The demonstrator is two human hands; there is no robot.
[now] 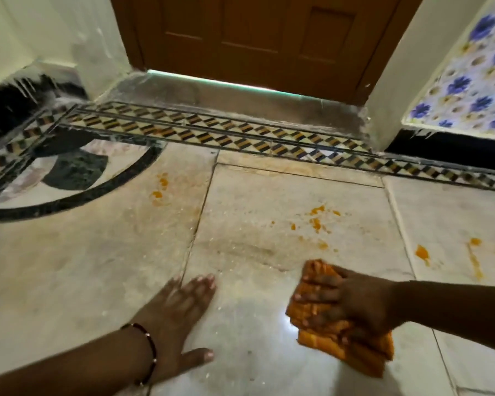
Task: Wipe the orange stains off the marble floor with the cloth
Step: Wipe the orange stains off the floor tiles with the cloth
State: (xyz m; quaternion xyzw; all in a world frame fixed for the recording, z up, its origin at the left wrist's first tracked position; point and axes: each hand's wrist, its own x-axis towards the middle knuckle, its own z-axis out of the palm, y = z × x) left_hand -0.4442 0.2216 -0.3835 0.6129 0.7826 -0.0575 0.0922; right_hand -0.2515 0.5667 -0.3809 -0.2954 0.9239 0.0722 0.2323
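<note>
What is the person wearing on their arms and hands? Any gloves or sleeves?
No gloves and no sleeves in view: both forearms are bare. The left hand has a thin dark bracelet with small pale beads at the wrist. The right hand shows nothing worn.

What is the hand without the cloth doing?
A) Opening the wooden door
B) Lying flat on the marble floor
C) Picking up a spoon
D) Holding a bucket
B: the left hand, with a thin beaded bracelet on its wrist, lies flat with straight fingers on the pale marble floor, while the right hand presses the folded orange cloth.
</note>
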